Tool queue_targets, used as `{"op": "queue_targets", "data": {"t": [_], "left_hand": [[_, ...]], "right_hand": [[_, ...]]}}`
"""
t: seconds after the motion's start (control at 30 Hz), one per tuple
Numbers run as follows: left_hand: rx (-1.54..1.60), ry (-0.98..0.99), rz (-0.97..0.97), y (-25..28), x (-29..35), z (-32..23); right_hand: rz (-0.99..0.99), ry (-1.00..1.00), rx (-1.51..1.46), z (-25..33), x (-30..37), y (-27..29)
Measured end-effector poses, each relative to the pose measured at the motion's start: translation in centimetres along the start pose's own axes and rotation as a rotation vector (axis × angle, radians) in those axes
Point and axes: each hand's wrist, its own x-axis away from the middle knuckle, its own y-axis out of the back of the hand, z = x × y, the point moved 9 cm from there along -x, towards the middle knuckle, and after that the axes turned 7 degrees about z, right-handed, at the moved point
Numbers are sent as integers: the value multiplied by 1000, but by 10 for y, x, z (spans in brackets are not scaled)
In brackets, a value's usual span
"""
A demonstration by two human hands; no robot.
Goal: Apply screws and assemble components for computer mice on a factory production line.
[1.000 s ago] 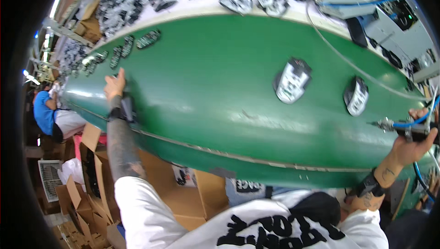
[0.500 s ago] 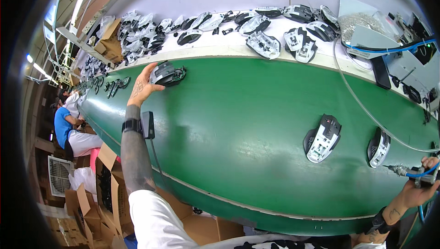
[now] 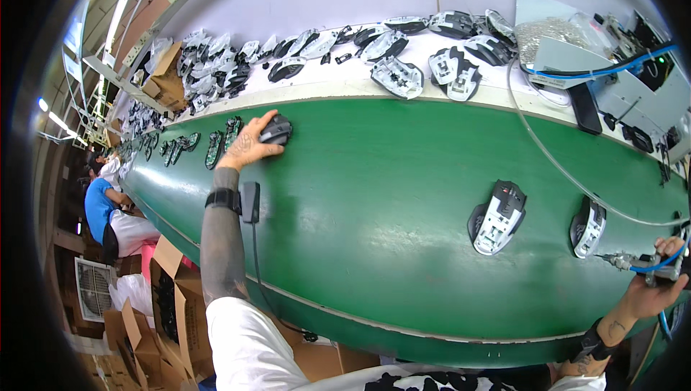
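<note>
At the far edge of the green work surface [image 3: 374, 175], my left hand [image 3: 248, 145] is closed around a dark grey computer mouse [image 3: 276, 130]. Its fingers and thumb grip the mouse's near side. My right hand [image 3: 651, 291], low on the right, is wrapped round a metal air tool [image 3: 648, 267] with a blue hose; its thin tip points left. Just beyond that tip lies a white-and-black mouse shell [image 3: 590, 229]. Another open mouse shell [image 3: 497, 218], white inside with a black top, sits further left.
Green circuit boards [image 3: 214, 150] lie left of my left hand. Mouse shells [image 3: 398, 76] and a heap of parts [image 3: 212, 67] line the white shelf behind. A clear hose [image 3: 551, 153] hangs at the right. Cardboard boxes [image 3: 173, 304] stand lower left; a person in blue [image 3: 101, 200] sits beyond.
My left hand has shifted slightly right, and the mouse in it now shows its dark top instead of the green board. More green boards show beside that hand. My right hand keeps its tool.
</note>
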Motion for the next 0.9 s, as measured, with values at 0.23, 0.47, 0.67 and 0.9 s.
{"op": "queue_targets", "data": {"t": [0.23, 0.47, 0.67, 0.9], "left_hand": [[-99, 15, -191, -29, 55, -69], [195, -136, -154, -47, 101, -96], [-5, -158, -160, -58, 103, -109], [176, -360, -428, -75, 106, -172]], "right_hand": [[6, 9, -100, 6, 8, 5], [21, 27, -59, 20, 16, -41], [118, 22, 7, 41, 23, -66], [157, -91, -106, 58, 10, -69]]}}
